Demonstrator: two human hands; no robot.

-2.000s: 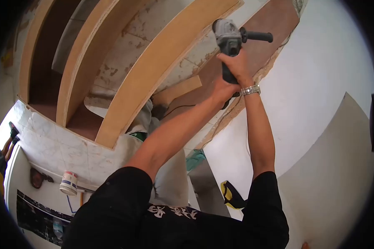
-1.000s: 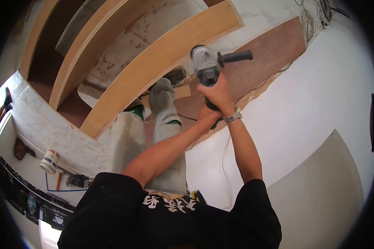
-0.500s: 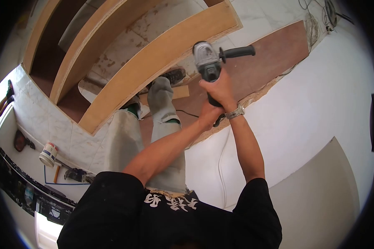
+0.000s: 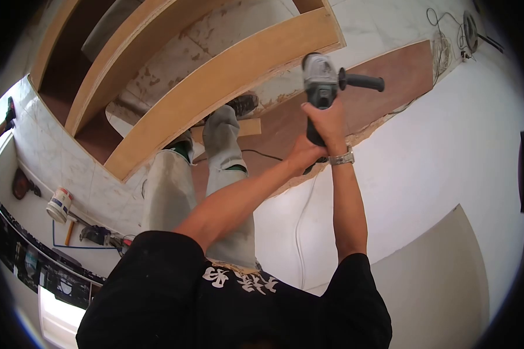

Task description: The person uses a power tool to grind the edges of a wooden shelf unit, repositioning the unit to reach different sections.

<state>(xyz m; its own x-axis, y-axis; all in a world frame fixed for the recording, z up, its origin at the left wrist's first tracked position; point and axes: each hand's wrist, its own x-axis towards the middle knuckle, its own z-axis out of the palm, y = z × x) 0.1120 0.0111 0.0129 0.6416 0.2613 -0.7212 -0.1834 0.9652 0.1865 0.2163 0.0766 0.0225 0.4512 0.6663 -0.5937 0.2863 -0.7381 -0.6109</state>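
Note:
An angle grinder (image 4: 321, 72) with a grey metal head and a black side handle (image 4: 364, 81) is held out in front of me. My right hand (image 4: 330, 121), with a metal watch at the wrist, wraps around its body just behind the head. Lower down, my left hand (image 4: 306, 155) grips the rear of the body; its fingers are partly hidden. Neither hand is on the side handle. The grinder is over a reddish-brown board (image 4: 384, 78), beside a curved wooden panel (image 4: 227, 81). Its disc cannot be made out.
Curved wooden ribs (image 4: 108, 64) form a frame at upper left. A short wood strip (image 4: 250, 127) lies by my shoe (image 4: 244, 104). A dark cord (image 4: 262, 152) runs behind my left arm. At left are a white bucket (image 4: 59, 205) and tools (image 4: 96, 234). Coiled cable (image 4: 441, 55) lies upper right.
Both hands and the grinder have shifted to the right and slightly upward in view. The grip looks the same. The surroundings have shifted slightly with my head.

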